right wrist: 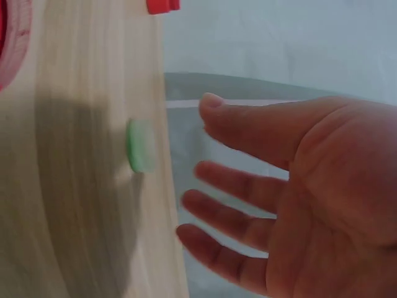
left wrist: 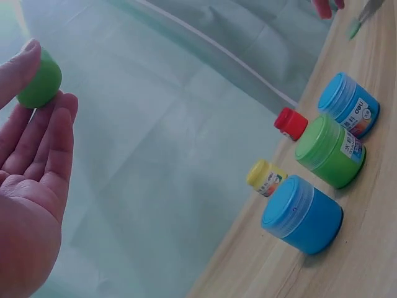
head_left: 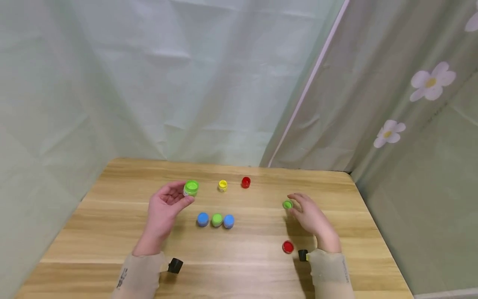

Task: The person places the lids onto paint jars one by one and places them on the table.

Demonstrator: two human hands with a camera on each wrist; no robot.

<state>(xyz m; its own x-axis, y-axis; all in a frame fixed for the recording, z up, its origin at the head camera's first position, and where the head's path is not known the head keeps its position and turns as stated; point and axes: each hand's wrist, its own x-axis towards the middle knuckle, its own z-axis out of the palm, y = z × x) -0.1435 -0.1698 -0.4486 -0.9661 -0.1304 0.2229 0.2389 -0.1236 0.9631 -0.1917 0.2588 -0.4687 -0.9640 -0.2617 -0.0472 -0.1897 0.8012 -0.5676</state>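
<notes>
My left hand (head_left: 164, 209) grips a small green paint jar (head_left: 191, 188) between thumb and fingers, raised above the left part of the table. In the left wrist view the thumb covers part of this jar (left wrist: 43, 84). On the right side, my right hand (head_left: 308, 214) hovers with loosely spread fingers beside a green lid (head_left: 287, 204). From the right wrist, that lid (right wrist: 141, 146) appears blurred on the wood, apart from the fingers, and nothing lies between thumb and fingers.
A green-lidded jar (head_left: 217, 220) stands between two blue ones, the left (head_left: 203, 219) and the right (head_left: 229, 221). Behind them are a yellow jar (head_left: 223, 185) and a red jar (head_left: 245, 182). A red lid (head_left: 288, 246) lies near my right wrist. Curtains (head_left: 209, 83) border the table.
</notes>
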